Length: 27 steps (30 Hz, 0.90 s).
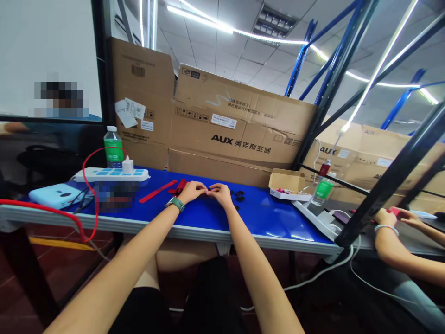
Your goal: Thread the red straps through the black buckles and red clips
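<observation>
Over the blue tabletop, my left hand and my right hand meet, their fingertips pinched together. Whatever sits between them is too small and too covered by the fingers to name. A green-banded watch is on my left wrist. Just left of that hand lie several red strips, partly behind it, and a long flat red strip lies slanted further left. Small black pieces are scattered right beside my right hand.
A white power strip with a charger, a bottle and a light blue case stand left. An open small box sits right. Cardboard walls the back. A co-worker's hands work beyond a dark post.
</observation>
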Available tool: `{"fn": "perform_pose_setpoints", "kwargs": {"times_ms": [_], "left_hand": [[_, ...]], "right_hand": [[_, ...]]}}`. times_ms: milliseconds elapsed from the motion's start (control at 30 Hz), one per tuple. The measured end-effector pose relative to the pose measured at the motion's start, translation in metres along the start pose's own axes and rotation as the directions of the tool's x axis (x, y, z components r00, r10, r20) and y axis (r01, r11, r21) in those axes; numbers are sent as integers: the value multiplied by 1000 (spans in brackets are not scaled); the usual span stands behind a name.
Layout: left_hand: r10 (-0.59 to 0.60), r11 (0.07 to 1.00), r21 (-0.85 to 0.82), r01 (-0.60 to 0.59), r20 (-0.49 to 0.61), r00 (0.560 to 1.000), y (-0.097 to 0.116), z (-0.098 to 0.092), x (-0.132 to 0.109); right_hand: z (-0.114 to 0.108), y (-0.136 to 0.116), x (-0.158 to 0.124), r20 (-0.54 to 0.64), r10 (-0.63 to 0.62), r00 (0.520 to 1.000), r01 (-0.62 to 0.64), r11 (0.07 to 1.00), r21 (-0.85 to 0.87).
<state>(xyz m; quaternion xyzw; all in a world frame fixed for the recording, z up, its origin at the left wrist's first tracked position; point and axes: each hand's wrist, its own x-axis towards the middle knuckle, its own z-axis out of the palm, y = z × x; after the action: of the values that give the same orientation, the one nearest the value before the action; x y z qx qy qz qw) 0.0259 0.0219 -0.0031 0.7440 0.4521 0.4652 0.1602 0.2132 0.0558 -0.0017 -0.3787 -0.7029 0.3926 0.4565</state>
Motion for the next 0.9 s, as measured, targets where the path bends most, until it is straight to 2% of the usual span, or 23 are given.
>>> {"fn": "perform_pose_setpoints", "kwargs": {"times_ms": [67,167,267,367,433,600,700,767,900], "left_hand": [[24,999,33,-24,2,1000,3,0,-1],[113,988,101,-120,77,991,7,1,-4],[172,967,173,-190,111,979,11,0,-6],[179,960,200,-195,97,979,13,1,-7],[169,963,196,-186,97,981,12,2,-7],[66,967,241,-80,64,996,9,2,-5],[38,931,362,-37,3,999,8,0,-6],[-2,893,449,22,-46,999,6,-2,-8],[-107,850,518,100,-17,994,-1,-3,-9]], "right_hand": [[-1,2,2,-58,77,995,-73,995,62],[-3,4,1,-92,117,989,-107,989,106],[-3,4,-2,-30,112,993,-107,985,136],[-3,4,-3,45,130,990,-136,977,166],[-3,4,-2,31,172,985,-175,973,149],[-2,3,2,-194,229,954,-225,973,44],[-6,2,2,-312,204,928,-223,974,-28],[-10,3,1,-414,170,894,-220,972,-77],[-19,5,-2,-526,88,846,-193,970,-148]]}}
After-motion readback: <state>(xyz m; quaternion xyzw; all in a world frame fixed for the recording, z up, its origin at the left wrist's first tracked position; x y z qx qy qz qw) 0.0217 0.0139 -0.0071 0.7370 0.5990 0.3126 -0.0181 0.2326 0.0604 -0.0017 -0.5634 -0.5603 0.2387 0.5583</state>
